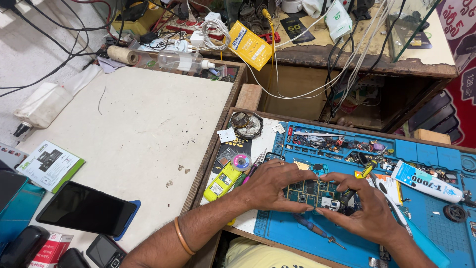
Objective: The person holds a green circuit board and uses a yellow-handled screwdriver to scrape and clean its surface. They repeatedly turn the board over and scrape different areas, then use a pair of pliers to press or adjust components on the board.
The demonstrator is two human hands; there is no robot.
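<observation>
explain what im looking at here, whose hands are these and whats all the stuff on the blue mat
This is one picture from a camera worn on a person's head, looking down at their own two bare hands. There is no machine. The left hand and the right hand both grip a small circuit board from either side, over a blue work mat. On the mat lie a screwdriver, a white glue tube and a tray of tiny parts. A yellow tool sits just left of the mat. On the pale table to the left lies a dark phone.
</observation>
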